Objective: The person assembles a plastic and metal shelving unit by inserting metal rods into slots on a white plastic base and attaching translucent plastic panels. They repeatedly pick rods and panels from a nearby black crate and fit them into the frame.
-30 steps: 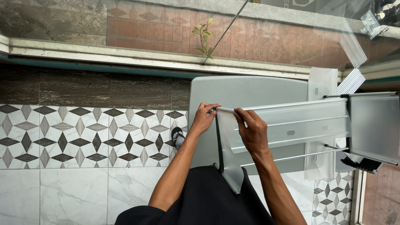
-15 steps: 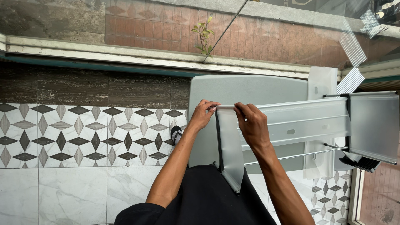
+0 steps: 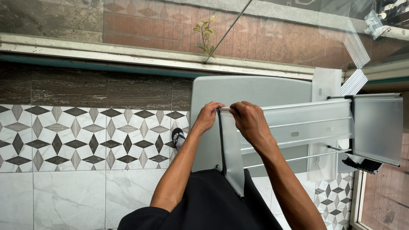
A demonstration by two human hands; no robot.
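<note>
Far left: patterned floor tiles (image 3: 64,140) in grey and dark diamonds, plain marble tiles below them, a dark stone strip above. A sandalled foot (image 3: 178,138) shows just left of the left forearm. Left hand (image 3: 208,117) is curled, fingertips pinching the top corner of the aluminium frame (image 3: 294,127), right at the black gasket strip (image 3: 221,140) that runs down the frame's left vertical edge. Right hand (image 3: 249,121) sits just beside it, touching the same corner, fingers closed over the top of the profile; thumbs of both hands nearly meet. Frame lies across a grey worktop (image 3: 255,91), with its vertical member dropping toward the person's black shirt. Horizontal rails run right to a wider aluminium panel section (image 3: 377,127) at the far right. Small green plant (image 3: 205,36) grows by the ledge above.
</note>
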